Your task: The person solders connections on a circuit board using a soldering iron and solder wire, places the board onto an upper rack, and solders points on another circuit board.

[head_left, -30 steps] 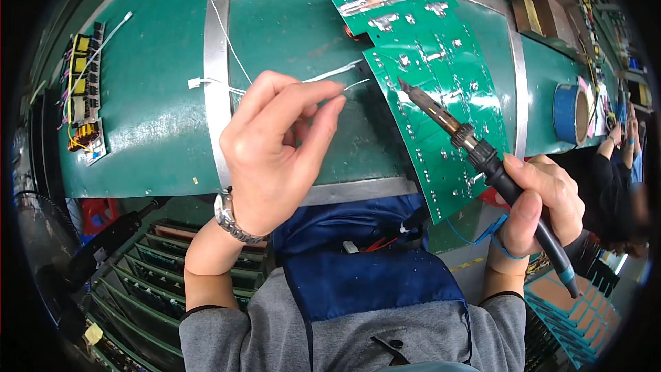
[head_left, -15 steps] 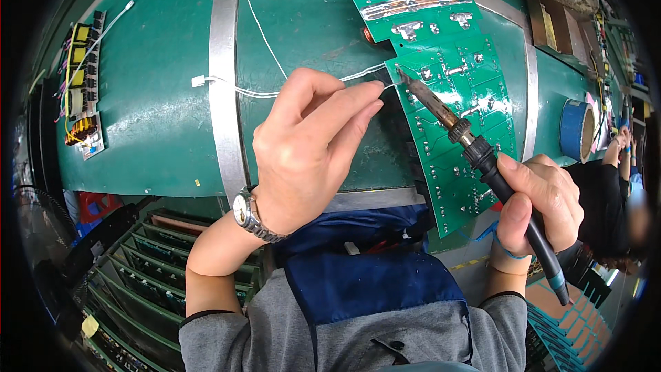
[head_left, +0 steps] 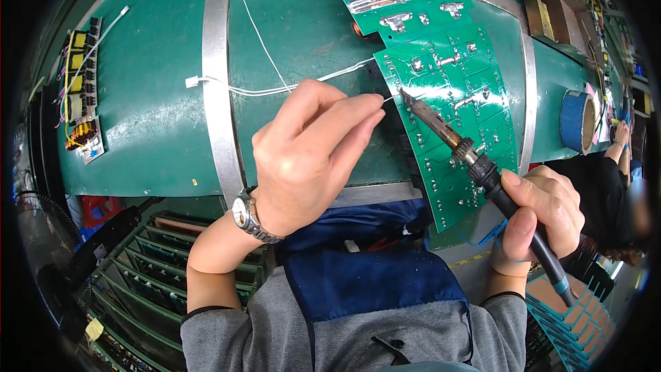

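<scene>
Face down on the bench lies a green circuit board [head_left: 454, 120], its soldered side showing. My right hand [head_left: 544, 213] is wrapped round the dark handle of a soldering iron [head_left: 475, 165], whose tip meets the board near its left edge. Between thumb and fingertips, my left hand [head_left: 313, 145] pinches a thin solder wire [head_left: 253, 24]. A short end of that wire sticks out toward the iron's tip. Behind my left hand, a white two-strand cable with a white plug [head_left: 192, 82] runs to the board's left edge.
A second board with yellow and black components [head_left: 81, 86] stands at the far left. To the right sits a blue tape roll [head_left: 573, 120]. Metal strips [head_left: 219, 96] frame the bench. Racks of boards [head_left: 148, 275] stand below left, and another person [head_left: 599, 193] is at the far right.
The iron's tip and the solder end have moved a little down along the board's left edge. The board appears slightly farther left and up in view.
</scene>
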{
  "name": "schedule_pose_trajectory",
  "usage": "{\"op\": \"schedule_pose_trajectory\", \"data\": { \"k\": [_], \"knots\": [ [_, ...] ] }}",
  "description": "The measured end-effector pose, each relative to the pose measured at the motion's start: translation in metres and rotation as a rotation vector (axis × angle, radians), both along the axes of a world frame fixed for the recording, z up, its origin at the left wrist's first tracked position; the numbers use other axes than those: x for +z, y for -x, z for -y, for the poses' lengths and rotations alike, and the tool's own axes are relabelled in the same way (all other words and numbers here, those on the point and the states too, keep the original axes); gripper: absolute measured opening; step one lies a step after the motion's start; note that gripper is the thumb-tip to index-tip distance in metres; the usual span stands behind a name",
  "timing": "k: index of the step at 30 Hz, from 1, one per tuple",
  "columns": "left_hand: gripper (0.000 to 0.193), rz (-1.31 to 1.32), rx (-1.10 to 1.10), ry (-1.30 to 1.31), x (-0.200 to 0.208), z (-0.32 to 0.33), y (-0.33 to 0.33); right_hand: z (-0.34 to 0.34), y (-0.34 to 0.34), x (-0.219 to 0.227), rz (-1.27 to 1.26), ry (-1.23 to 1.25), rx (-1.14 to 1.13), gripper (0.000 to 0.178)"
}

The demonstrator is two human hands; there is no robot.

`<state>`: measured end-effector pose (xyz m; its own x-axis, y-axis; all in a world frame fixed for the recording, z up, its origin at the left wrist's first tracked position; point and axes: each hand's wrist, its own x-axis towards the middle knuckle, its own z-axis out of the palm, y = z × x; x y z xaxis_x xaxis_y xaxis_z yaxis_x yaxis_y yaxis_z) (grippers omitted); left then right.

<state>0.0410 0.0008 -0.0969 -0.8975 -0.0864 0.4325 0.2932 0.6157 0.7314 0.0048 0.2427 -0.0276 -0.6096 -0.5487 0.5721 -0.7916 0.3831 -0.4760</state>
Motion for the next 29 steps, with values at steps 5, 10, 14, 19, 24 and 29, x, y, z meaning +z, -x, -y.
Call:
{"op": "schedule_pose_trajectory", "data": {
  "k": [5,10,14,19,24,29],
  "knots": [
    [0.024,-0.039,-0.029,-0.008,-0.004,-0.001,0.0,0.006,-0.001,0.0,-0.083,-0.019,0.066,0.021],
    [0.024,0.01,0.012,-0.06,0.0,-0.002,-0.003,0.005,-0.005,0.002,-0.067,-0.048,0.035,0.022],
    [0.023,0.045,0.008,-0.077,0.006,-0.002,-0.011,-0.003,-0.013,0.006,-0.046,0.028,-0.074,0.029],
    [0.025,0.029,0.003,-0.035,0.006,-0.008,-0.016,-0.01,-0.017,0.006,-0.026,0.01,-0.048,0.029],
    [0.025,-0.001,-0.023,-0.006,0.002,-0.01,-0.013,-0.011,-0.014,0.003,-0.025,-0.008,0.037,0.026],
    [0.025,-0.009,-0.021,0.019,0.002,-0.01,-0.015,-0.012,-0.017,0.007,-0.024,-0.073,0.103,0.026]
  ]
}}
